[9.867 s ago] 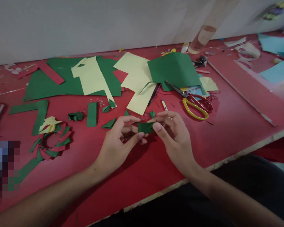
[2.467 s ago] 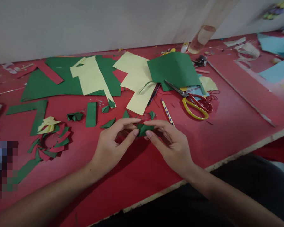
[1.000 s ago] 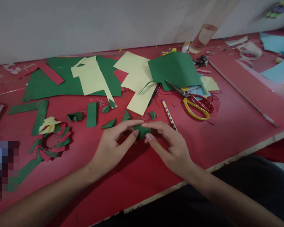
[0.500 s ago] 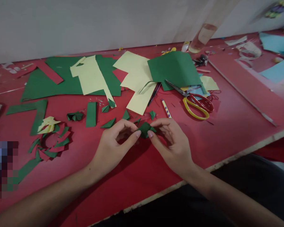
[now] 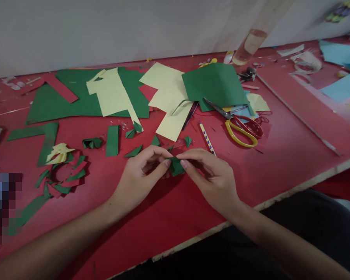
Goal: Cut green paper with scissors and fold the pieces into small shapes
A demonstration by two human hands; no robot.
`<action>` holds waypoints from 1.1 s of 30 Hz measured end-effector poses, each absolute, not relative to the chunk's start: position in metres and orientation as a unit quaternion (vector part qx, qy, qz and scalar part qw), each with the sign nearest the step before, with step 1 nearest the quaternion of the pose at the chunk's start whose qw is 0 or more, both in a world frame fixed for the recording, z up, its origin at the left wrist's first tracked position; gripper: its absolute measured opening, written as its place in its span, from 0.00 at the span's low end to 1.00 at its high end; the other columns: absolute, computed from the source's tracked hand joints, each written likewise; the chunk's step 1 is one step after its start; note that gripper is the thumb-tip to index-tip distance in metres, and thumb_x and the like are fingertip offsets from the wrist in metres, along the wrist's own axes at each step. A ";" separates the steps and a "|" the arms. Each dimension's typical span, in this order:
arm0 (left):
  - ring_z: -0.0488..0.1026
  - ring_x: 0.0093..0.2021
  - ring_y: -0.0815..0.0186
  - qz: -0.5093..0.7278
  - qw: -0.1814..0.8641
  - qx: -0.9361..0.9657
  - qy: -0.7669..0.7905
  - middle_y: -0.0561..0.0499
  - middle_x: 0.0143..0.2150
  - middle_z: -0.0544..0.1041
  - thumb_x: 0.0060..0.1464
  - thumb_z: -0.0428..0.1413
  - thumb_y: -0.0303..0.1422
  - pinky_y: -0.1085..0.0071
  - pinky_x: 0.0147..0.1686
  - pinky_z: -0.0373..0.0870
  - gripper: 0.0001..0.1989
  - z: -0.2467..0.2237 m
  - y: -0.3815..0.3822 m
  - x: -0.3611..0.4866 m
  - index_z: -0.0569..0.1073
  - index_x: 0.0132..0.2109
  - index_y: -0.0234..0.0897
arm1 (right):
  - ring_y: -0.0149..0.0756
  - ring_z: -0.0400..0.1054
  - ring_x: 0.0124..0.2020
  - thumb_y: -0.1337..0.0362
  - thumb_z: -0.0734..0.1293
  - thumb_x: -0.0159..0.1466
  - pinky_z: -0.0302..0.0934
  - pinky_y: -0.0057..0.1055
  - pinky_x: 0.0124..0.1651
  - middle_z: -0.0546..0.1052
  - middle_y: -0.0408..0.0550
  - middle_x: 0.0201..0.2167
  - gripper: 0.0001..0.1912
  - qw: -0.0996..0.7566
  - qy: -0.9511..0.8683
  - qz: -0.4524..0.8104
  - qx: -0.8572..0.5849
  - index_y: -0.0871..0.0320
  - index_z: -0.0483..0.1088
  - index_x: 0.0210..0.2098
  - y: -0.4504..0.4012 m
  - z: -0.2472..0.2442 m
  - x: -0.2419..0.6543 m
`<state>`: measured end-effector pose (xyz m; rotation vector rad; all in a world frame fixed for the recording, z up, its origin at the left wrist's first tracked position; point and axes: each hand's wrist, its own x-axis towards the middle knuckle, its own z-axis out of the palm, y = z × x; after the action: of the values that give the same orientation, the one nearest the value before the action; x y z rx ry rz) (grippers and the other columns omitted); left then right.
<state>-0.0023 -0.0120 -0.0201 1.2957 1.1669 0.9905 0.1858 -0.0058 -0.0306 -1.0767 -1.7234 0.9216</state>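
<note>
A small folded piece of green paper (image 5: 176, 167) is pinched between both hands above the red tabletop. My left hand (image 5: 144, 167) grips its left side with thumb and forefinger, and my right hand (image 5: 211, 173) does the same on the right. The fingers hide part of its folds. Just beyond the hands lie several small folded green pieces (image 5: 134, 151), along with a flat green strip (image 5: 112, 140). To the left sits a ring of red and green folded paper (image 5: 61, 177) with a yellow paper shape (image 5: 60, 152) at its top.
Yellow-and-red-handled scissors (image 5: 241, 132) and a spotted pen (image 5: 207, 138) lie right of the hands. Green sheets (image 5: 214, 85) and pale yellow paper (image 5: 170, 89) spread along the back. A clear container of liquid (image 5: 249, 46) stands against the wall. A pixelated patch covers the left edge.
The green paper has been turned in the fingers, and its top edge now lies flatter between them. My right hand has shifted slightly, uncovering more of the pen.
</note>
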 end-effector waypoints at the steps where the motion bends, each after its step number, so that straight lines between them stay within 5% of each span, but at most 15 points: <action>1: 0.75 0.31 0.71 0.414 0.540 0.544 0.490 0.55 0.29 0.75 0.63 0.57 0.31 0.76 0.34 0.72 0.02 -0.020 -0.012 -0.003 0.74 0.41 0.38 | 0.32 0.77 0.39 0.71 0.67 0.68 0.73 0.30 0.43 0.82 0.42 0.39 0.10 0.436 -0.698 0.369 -0.431 0.50 0.77 0.44 -0.005 -0.030 0.186; 22: 0.79 0.35 0.68 0.405 0.435 0.625 0.506 0.53 0.35 0.80 0.59 0.58 0.28 0.75 0.37 0.76 0.02 -0.020 -0.015 -0.003 0.76 0.39 0.39 | 0.29 0.72 0.29 0.69 0.65 0.67 0.67 0.26 0.30 0.78 0.42 0.31 0.05 0.408 -0.659 0.462 -0.430 0.56 0.73 0.37 -0.004 -0.023 0.187; 28: 0.80 0.37 0.67 0.392 0.345 0.687 0.506 0.53 0.36 0.82 0.61 0.58 0.27 0.73 0.41 0.75 0.04 -0.022 -0.016 -0.003 0.76 0.39 0.40 | 0.32 0.74 0.36 0.65 0.70 0.66 0.70 0.29 0.40 0.78 0.42 0.34 0.02 0.433 -0.651 0.418 -0.463 0.52 0.74 0.39 -0.004 -0.030 0.186; 33: 0.79 0.40 0.68 0.403 0.426 0.639 0.498 0.53 0.39 0.79 0.62 0.58 0.29 0.75 0.42 0.76 0.04 -0.022 -0.017 -0.002 0.73 0.44 0.40 | 0.32 0.75 0.37 0.68 0.71 0.66 0.71 0.29 0.40 0.78 0.42 0.36 0.06 0.449 -0.650 0.395 -0.469 0.51 0.74 0.41 -0.005 -0.035 0.186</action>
<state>-0.0025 -0.0168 -0.0221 1.5966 1.2460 1.0070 0.1859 -0.0046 -0.0349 -1.1614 -1.6086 0.9762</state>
